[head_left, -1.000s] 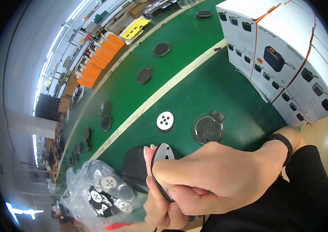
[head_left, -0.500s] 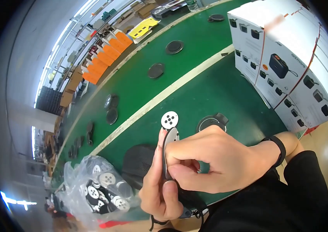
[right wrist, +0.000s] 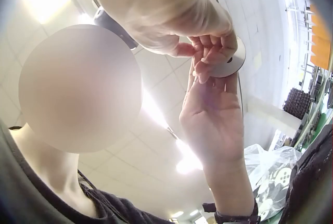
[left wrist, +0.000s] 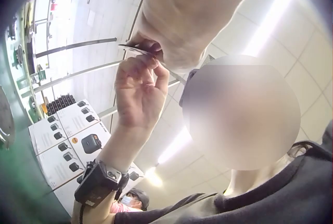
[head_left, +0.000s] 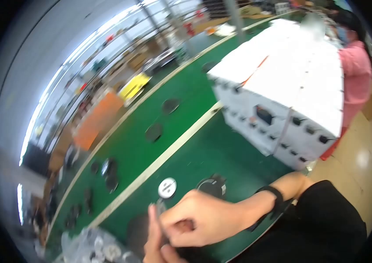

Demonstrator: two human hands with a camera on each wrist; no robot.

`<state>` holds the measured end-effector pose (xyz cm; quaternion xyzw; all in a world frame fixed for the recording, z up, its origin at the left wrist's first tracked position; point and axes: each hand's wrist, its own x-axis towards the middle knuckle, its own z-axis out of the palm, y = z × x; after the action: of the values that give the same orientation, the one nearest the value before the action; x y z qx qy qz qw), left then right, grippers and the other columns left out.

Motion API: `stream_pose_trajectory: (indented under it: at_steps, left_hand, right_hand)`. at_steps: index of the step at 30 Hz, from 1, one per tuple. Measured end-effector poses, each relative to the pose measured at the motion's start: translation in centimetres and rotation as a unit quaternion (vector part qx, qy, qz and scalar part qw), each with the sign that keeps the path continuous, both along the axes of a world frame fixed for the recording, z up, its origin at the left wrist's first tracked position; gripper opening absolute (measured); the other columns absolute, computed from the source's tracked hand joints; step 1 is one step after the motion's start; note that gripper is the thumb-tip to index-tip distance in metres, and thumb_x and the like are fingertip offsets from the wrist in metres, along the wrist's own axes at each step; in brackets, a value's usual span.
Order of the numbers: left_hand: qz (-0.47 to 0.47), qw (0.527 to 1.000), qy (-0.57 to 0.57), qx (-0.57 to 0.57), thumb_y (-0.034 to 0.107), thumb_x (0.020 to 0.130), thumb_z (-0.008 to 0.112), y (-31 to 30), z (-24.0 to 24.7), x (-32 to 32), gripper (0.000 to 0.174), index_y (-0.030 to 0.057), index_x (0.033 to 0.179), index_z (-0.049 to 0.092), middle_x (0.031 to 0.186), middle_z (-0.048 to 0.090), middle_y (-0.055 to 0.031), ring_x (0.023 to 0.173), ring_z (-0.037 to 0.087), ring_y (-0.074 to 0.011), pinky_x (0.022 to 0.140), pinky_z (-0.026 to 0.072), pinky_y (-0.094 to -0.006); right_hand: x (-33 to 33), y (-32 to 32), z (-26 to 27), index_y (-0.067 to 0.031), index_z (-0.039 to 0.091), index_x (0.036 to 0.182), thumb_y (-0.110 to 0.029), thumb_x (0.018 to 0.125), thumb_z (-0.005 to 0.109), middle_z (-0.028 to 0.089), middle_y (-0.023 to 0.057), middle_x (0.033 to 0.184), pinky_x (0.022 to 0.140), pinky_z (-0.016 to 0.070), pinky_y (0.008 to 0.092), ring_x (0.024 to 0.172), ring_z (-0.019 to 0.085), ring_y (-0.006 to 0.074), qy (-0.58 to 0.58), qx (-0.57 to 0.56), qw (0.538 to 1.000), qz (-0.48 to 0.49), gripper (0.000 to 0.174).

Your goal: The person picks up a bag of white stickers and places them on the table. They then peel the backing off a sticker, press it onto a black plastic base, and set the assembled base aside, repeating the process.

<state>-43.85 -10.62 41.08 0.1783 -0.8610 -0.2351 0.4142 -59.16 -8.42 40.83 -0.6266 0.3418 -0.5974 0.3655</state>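
A thin round disc (right wrist: 237, 64), pale on one face with a dark rim, is held between both hands. My left hand (head_left: 156, 243) supports it from behind with its fingers; its palm shows in the right wrist view. The right hand (head_left: 205, 219) bends its fingers and thumb at the disc's pale face, covering much of it. Just beyond the hands, a white disc with dark holes (head_left: 167, 188) lies on the green table. Right of that is a dark round piece with a tab (head_left: 212, 186), partly behind my right hand. A black mesh item (head_left: 137, 232) sits left of my left hand.
A clear plastic bag (head_left: 91, 243) of white and black discs stands at the lower left. White printed boxes (head_left: 278, 118) are stacked at the right. Several dark round pieces lie along the green strip beyond the pale line (head_left: 170, 151). A person in pink (head_left: 355, 72) is behind the boxes.
The head view has swung, so the table and hands sit lower and the person in pink appears. Between the earlier frames the left fingers straightened along the disc; both hands stay at it.
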Motion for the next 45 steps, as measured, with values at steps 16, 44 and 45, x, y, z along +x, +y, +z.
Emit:
stream_pose_trajectory:
  at_steps: [16, 44, 45]
  left_hand:
    - [-0.118, 0.922, 0.116, 0.351, 0.004, 0.085, 0.055, -5.9, -2.5, 1.3, 0.010, -0.0036, 0.079, 0.054, 0.071, 0.057, -0.0012, 0.066, 0.053, -0.0061, 0.059, 0.0438, -0.0212]
    - [-0.232, 0.785, 0.098, 0.565, 0.007, 0.086, 0.050, -6.6, -2.6, 0.8, 0.013, -0.0040, 0.080, 0.052, 0.077, 0.061, -0.0146, 0.062, 0.062, -0.0185, 0.052, 0.0551, -0.0298]
    - [-0.240, 0.771, 0.092, 0.582, 0.008, 0.086, 0.050, -6.4, -2.9, 0.6, 0.013, -0.0041, 0.081, 0.052, 0.077, 0.061, -0.0151, 0.062, 0.062, -0.0193, 0.052, 0.0551, -0.0303]
  right_hand:
    - [-3.0, -0.7, -1.5, 0.0025, 0.064, 0.064, -0.020, 0.073, 0.051, 0.060, 0.0112, 0.053, 0.035, 0.0377, 0.0196, 0.039, 0.053, 0.0112, -0.002, 0.167, 0.986, 0.000, 0.028]
    - [-9.6, 0.6, -6.9, 0.0002, 0.056, 0.074, -0.002, 0.074, 0.057, 0.059, 0.0140, 0.073, 0.061, 0.0462, 0.0361, 0.071, 0.059, 0.0304, 0.443, 0.057, 0.861, -0.245, 0.003]
    - [-8.9, 1.0, -6.0, 0.0005, 0.058, 0.076, -0.001, 0.073, 0.059, 0.060, 0.0147, 0.075, 0.061, 0.0474, 0.0352, 0.072, 0.060, 0.0297, 0.359, 0.013, 0.910, -0.208, 0.004]
